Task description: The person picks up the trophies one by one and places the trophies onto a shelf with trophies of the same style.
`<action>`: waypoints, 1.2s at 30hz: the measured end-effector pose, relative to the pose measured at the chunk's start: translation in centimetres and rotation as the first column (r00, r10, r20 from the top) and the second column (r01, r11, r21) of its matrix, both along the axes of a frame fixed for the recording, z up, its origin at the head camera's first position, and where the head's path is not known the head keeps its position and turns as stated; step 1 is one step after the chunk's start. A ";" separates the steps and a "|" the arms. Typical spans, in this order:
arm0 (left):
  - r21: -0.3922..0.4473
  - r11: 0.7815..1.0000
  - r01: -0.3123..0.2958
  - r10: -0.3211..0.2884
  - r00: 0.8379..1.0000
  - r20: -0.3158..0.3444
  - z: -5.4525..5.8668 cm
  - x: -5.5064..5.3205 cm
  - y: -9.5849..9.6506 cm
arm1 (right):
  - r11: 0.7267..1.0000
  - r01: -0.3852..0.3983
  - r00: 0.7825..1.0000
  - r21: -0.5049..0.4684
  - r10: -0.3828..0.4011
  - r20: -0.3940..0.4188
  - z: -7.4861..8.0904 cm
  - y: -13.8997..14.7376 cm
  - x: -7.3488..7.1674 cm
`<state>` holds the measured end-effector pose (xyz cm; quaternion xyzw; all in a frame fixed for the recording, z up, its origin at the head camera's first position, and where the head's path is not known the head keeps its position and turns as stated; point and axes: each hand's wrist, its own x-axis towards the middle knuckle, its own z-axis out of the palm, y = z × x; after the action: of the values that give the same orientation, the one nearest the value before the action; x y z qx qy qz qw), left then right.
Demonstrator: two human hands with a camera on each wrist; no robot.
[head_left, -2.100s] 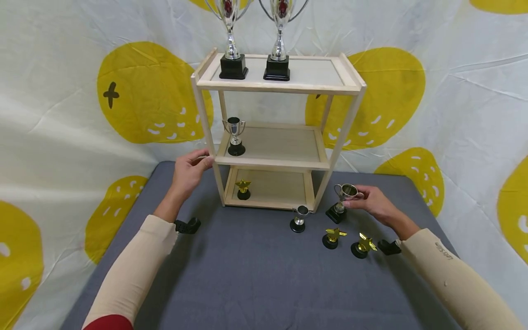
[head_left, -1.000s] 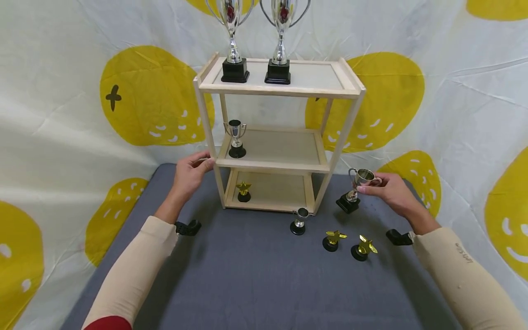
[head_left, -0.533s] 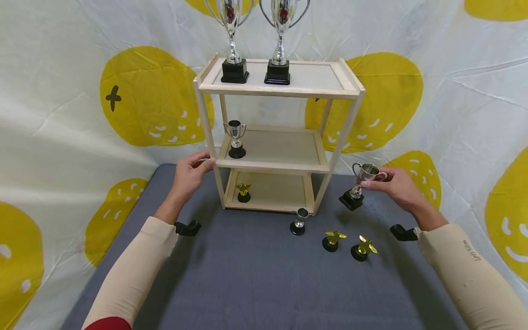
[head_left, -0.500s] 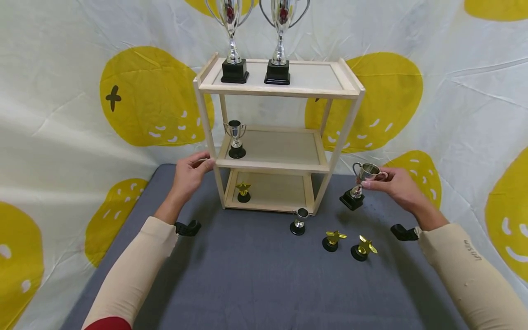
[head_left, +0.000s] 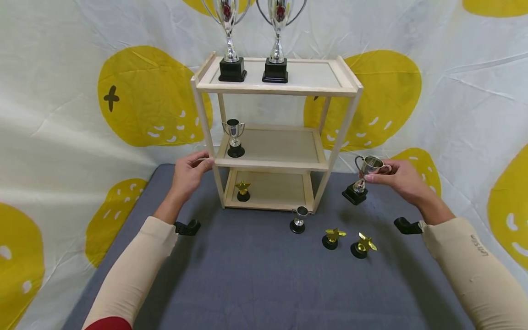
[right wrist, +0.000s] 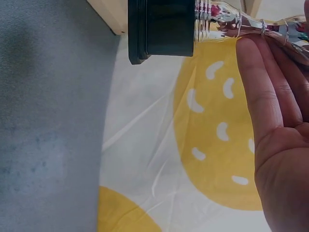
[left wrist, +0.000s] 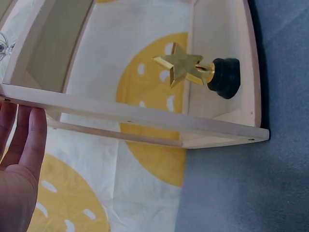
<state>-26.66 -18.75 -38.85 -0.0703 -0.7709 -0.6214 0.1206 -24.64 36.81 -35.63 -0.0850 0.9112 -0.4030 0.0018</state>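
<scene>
My right hand (head_left: 399, 177) pinches a small silver trophy cup (head_left: 360, 183) by its bowl and handle, to the right of the wooden shelf (head_left: 272, 164). The cup leans, its black square base (right wrist: 164, 28) raised over the table with a shadow below. In the right wrist view, straight fingers lie along its silver stem. My left hand (head_left: 187, 174) touches the shelf's left front post at middle-shelf height; in the left wrist view its fingers (left wrist: 33, 137) are straight, tips at the post. A gold star trophy (left wrist: 186, 66) stands on the lowest shelf.
A smaller silver cup (head_left: 299, 219) and two gold star trophies, one nearer the shelf (head_left: 333, 238) and one further right (head_left: 363, 245), stand on the grey table (head_left: 255, 275). Another silver cup (head_left: 234, 137) stands at the middle shelf's left. Two large trophies (head_left: 232, 68) top the shelf.
The right hand has lifted the silver trophy cup off the table and moved it right and back, away from the shelf. The left hand stays at the post.
</scene>
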 end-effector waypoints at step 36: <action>-0.031 1.000 -0.002 0.003 1.000 0.026 0.2 -0.1 0.0 | 0.999 -0.010 0.999 -0.041 0.008 -0.043 1.4 -0.1 1.0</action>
<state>-26.78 -18.72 -38.68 -0.0633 -0.7819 -0.6103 0.1102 -23.66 36.72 -34.23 -0.0978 0.9021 -0.4199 -0.0177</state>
